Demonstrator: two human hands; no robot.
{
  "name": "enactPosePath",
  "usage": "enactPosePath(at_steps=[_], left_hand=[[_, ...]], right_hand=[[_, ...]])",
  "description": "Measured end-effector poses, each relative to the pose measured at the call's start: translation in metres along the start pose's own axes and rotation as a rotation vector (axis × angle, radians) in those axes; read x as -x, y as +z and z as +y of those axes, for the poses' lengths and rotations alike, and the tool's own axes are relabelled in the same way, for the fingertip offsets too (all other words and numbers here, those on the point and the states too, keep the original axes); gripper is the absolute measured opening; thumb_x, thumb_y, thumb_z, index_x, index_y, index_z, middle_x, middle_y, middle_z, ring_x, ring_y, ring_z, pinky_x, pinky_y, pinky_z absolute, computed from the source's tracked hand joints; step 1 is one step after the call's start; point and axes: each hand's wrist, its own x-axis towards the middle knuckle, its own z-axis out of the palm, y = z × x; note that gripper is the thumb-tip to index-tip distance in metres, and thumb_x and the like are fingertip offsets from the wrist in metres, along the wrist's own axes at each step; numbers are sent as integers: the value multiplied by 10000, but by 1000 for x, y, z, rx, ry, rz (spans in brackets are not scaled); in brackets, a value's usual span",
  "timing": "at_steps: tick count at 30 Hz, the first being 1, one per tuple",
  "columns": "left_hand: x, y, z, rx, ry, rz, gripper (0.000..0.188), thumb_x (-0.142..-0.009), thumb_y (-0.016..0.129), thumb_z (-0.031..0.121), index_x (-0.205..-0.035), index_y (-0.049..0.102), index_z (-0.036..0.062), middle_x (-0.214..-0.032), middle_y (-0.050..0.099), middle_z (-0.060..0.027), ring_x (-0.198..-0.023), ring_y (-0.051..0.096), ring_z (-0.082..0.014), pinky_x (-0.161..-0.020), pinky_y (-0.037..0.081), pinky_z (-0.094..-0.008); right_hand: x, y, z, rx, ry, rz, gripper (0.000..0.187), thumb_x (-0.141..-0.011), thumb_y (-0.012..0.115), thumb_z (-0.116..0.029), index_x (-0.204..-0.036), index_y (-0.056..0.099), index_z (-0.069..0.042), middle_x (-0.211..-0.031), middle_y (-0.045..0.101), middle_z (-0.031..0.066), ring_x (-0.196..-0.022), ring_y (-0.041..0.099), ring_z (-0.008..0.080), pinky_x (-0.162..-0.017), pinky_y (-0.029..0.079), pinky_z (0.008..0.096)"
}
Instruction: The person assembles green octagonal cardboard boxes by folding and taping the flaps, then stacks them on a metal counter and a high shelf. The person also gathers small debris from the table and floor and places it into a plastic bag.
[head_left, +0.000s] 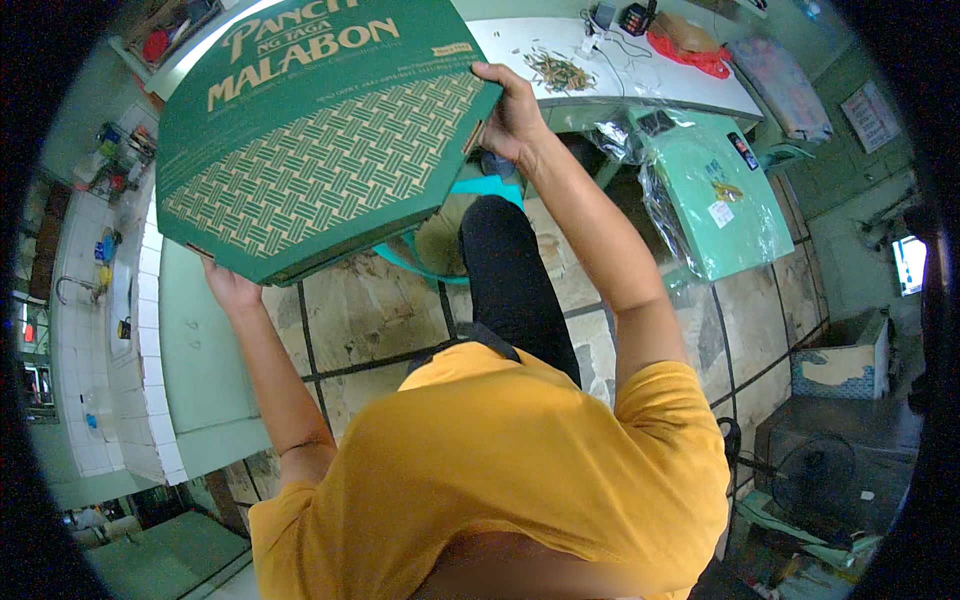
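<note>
A large green cardboard food box (330, 160) with cut corners, tan lettering and a woven pattern is held up in front of me, tilted. My right hand (512, 112) grips its right edge, thumb on top and fingers partly hidden beneath. At the near left corner, my left hand (232, 287) supports the box from below; most of its fingers are hidden under it. Beyond the box, a white table (680, 85) bears a small pile of brown and green sticks or strips (560, 70).
A green plastic stool or chair (740, 235) with clear plastic wrap stands at the right. Under the box is a teal round-rimmed stool or tub (400, 262). A white-tiled sink counter (145, 390) runs along the left. At far right sit a fan (815, 465) and a bin (845, 360).
</note>
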Motion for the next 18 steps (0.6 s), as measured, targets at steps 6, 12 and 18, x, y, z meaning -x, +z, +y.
enactPosePath(at_steps=[6, 12, 18], left_hand=[[-42, 18, -3, -349, 319, 573, 510, -906, 448, 310, -1334, 432, 33, -1360, 479, -135, -1252, 425, -323, -1085, 262, -493], [-64, 6, -37, -298, 372, 404, 535, -926, 440, 392, -1328, 437, 39, -1327, 502, -127, -1223, 446, -322, -1061, 302, -498], [-55, -15, -102, 47, 202, -177, 705, -796, 663, 484, -1384, 406, 193, -1391, 439, -31, -1266, 412, -278, -1065, 284, -534]], right_hand=[[-10, 11, 11, -22, -77, 176, 415, -806, 599, -265, -1108, 552, 16, -1045, 623, 155, -940, 606, 277, -886, 482, 440], [-29, -17, 33, -48, -298, 130, 348, -812, 608, -216, -1070, 563, 14, -1019, 634, 149, -918, 617, 280, -875, 496, 409], [-44, -26, 48, -105, -374, 173, 391, -810, 590, -223, -1128, 546, 0, -1020, 624, 149, -908, 617, 288, -839, 509, 429]])
